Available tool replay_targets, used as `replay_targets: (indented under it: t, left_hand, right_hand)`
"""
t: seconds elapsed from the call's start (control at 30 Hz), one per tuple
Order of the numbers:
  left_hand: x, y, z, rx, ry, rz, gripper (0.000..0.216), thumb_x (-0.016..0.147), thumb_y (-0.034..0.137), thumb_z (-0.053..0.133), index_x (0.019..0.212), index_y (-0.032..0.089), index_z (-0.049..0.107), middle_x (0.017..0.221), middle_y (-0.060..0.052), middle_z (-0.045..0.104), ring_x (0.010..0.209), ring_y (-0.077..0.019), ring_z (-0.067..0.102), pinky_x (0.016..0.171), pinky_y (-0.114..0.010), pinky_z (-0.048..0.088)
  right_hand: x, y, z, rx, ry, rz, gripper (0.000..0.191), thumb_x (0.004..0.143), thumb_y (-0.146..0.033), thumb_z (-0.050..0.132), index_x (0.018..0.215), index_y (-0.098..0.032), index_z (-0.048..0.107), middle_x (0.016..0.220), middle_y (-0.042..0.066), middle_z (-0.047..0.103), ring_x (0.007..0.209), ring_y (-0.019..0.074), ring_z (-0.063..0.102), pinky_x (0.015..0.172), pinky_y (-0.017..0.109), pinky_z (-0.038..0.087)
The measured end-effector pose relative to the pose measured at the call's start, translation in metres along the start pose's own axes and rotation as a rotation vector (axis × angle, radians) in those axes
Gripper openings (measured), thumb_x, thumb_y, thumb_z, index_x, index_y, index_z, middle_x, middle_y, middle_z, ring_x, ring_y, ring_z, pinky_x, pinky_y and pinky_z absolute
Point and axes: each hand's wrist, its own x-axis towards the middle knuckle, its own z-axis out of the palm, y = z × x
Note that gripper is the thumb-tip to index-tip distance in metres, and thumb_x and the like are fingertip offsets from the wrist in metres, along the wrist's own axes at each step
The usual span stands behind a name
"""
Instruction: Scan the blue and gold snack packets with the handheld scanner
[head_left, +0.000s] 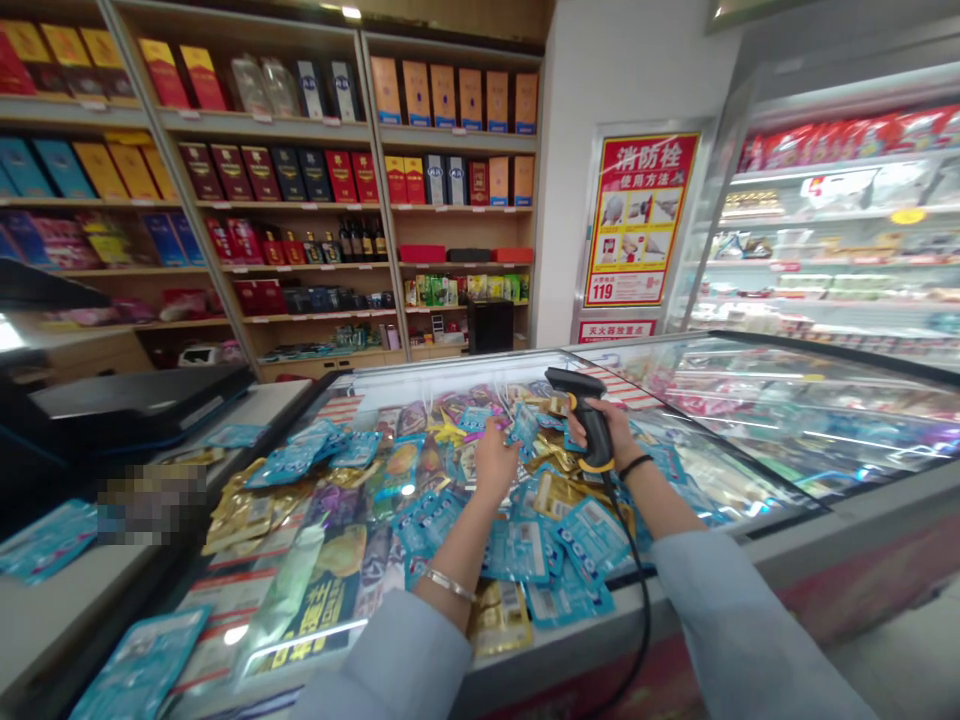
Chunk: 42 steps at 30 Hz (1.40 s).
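My right hand (611,430) is wrapped round the grip of a black barcode scanner (585,405) with a yellow band, its head pointing left; its black cable runs down past my wrist. My left hand (496,462) is closed on a small blue packet (523,428), lifted just in front of the scanner head. Both hands hover over a heap of blue, gold and purple snack packets (540,540) spread on the glass lid of a chest freezer (787,510).
A grey counter (67,600) on the left carries a black till machine (127,400) and more blue packets. Wooden shelves of boxed goods (300,170) line the back wall. A refrigerated display (840,220) stands at the right, beside a red poster (640,220).
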Motion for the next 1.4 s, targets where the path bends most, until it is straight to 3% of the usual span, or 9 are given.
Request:
replay_targets:
  t: [0.17, 0.3, 0.57, 1.0, 1.4]
  left_hand:
    - [0.016, -0.019, -0.017, -0.061, 0.265, 0.091, 0.032, 0.083, 0.015, 0.056, 0.114, 0.018, 0.065, 0.111, -0.012, 0.071, 0.104, -0.0251, 0.066, 0.094, -0.038, 0.048]
    - [0.023, -0.027, -0.023, -0.066, 0.363, 0.115, 0.034, 0.085, 0.017, 0.052, 0.116, 0.018, 0.065, 0.114, -0.012, 0.070, 0.106, -0.0266, 0.066, 0.096, -0.041, 0.049]
    - [0.018, -0.021, -0.023, -0.070, 0.396, 0.198, 0.033, 0.087, 0.021, 0.050, 0.116, 0.019, 0.065, 0.115, -0.012, 0.069, 0.108, -0.0257, 0.065, 0.097, -0.039, 0.050]
    - [0.016, -0.021, -0.021, -0.062, 0.417, 0.215, 0.032, 0.087, 0.021, 0.050, 0.116, 0.019, 0.063, 0.113, -0.011, 0.069, 0.106, -0.0243, 0.064, 0.094, -0.037, 0.050]
    - [0.014, -0.019, -0.024, -0.070, 0.403, 0.212, 0.032, 0.089, 0.020, 0.049, 0.118, 0.017, 0.062, 0.114, -0.013, 0.066, 0.107, -0.0250, 0.063, 0.095, -0.037, 0.049]
  right_hand:
    - [0.000, 0.005, 0.009, -0.057, 0.014, 0.074, 0.038, 0.073, -0.049, 0.061, 0.093, -0.016, 0.061, 0.050, -0.002, 0.055, 0.037, 0.0136, 0.048, 0.036, 0.025, 0.036]
    - [-0.001, 0.007, 0.013, -0.050, 0.003, 0.098, 0.036, 0.073, -0.048, 0.061, 0.089, -0.016, 0.062, 0.049, -0.002, 0.056, 0.036, 0.0132, 0.049, 0.036, 0.024, 0.038]
    - [-0.003, 0.003, 0.017, -0.049, -0.025, 0.092, 0.041, 0.071, -0.050, 0.062, 0.093, -0.015, 0.063, 0.048, -0.002, 0.056, 0.034, 0.0132, 0.050, 0.035, 0.023, 0.038]
    - [-0.011, 0.000, 0.022, -0.010, -0.104, 0.121, 0.039, 0.073, -0.047, 0.061, 0.097, -0.016, 0.061, 0.048, -0.003, 0.056, 0.035, 0.0134, 0.050, 0.035, 0.023, 0.039]
    - [-0.013, 0.000, 0.023, -0.011, -0.109, 0.108, 0.033, 0.073, -0.047, 0.060, 0.087, -0.018, 0.058, 0.047, -0.003, 0.054, 0.034, 0.0130, 0.047, 0.035, 0.025, 0.034]
